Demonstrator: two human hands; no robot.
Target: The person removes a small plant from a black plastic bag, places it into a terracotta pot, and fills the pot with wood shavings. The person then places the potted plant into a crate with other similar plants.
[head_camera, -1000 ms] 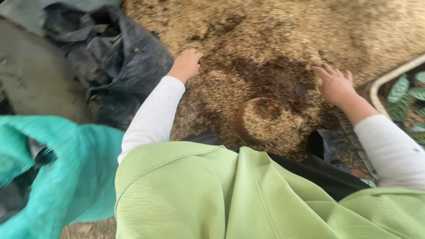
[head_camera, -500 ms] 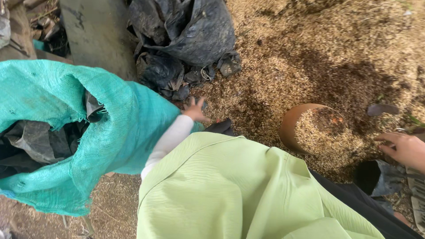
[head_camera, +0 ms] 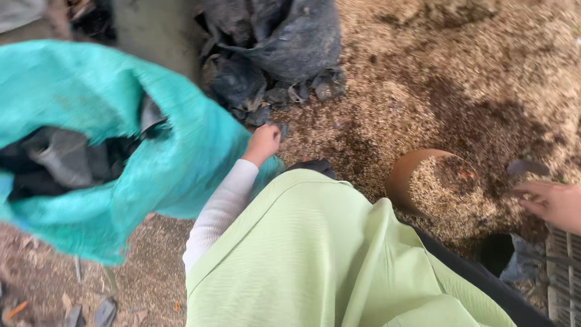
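Head view, looking down. The left hand (head_camera: 262, 143) lies curled at the edge of the teal woven sack (head_camera: 130, 157), apparently pinching its cloth, though blur hides the fingers. The sack is soft and limp, bulging with dark plastic bags (head_camera: 66, 160); judged bulky but light, best gripped at the rolled rim. The right hand (head_camera: 554, 203), fingers loosely spread and empty, rests on the husk heap (head_camera: 460, 79) beside a husk-filled brown pot (head_camera: 433, 188).
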